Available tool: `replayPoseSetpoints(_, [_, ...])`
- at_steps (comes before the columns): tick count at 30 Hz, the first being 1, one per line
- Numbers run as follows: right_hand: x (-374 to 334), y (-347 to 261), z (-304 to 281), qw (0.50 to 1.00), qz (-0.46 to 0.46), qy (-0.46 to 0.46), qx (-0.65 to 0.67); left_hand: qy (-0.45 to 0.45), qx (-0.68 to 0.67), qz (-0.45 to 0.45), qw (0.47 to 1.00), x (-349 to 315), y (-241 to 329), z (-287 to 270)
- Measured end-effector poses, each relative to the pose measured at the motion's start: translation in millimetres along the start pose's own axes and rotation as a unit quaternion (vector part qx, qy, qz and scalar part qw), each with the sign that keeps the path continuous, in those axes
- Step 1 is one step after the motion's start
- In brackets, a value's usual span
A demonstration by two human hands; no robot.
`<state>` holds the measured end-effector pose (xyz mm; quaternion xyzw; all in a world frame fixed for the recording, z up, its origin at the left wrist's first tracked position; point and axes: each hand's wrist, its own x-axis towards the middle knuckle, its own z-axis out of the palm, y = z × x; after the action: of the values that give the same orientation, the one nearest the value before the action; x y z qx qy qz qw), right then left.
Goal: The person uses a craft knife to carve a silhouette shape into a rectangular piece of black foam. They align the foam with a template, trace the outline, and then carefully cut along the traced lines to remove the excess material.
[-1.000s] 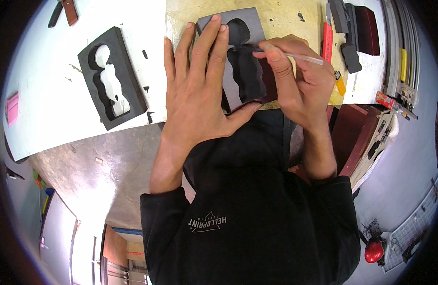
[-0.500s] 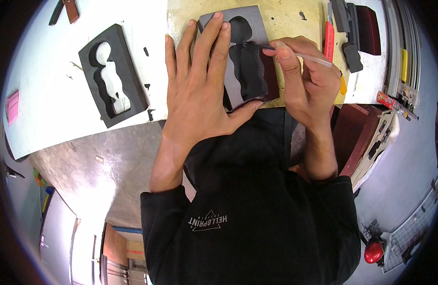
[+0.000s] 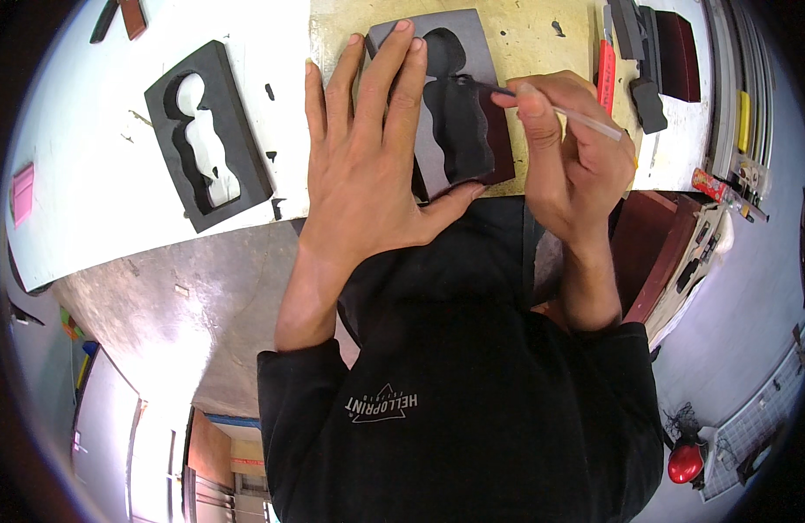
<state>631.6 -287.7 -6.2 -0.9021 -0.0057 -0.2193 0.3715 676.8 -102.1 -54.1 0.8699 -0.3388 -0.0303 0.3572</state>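
On the white table (image 3: 88, 174), at left, lay a black block (image 3: 226, 122) whose wavy cutout showed pale surface beneath. Right of it, the left hand (image 3: 368, 166) rested palm down, fingers straight and apart, clamped on nothing, its fingertips and thumb reaching over the grey-topped block (image 3: 477, 65). That block lay on the yellowed board (image 3: 542, 52), its dark recess facing up, a maroon side (image 3: 503, 148) showing at right. It looked light and slightly soft (foam, judging by the matt face), hardly slippery, with narrow walls apt to dent; its outer long sides seemed the soundest hold. The right hand (image 3: 568, 157) pinched a thin tool (image 3: 586, 119), thumb and fingers together around it, dark tip at the recess's waist. Farther right lay a red tool (image 3: 606, 74), a dark offcut (image 3: 648, 105) and a maroon box (image 3: 679, 57).
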Motion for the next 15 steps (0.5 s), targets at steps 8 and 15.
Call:
replayPoseSetpoints(8, [-1, 0, 1, 0.995, -0.071, -0.005, -0.063, 0.002, 0.001, -0.002, 1.0, -1, 0, 0])
replayPoseSetpoints(15, [-5, -12, 5, 0.988, -0.117, -0.009, -0.1, 0.011, -0.022, -0.007, 1.0, 0, 0, 0])
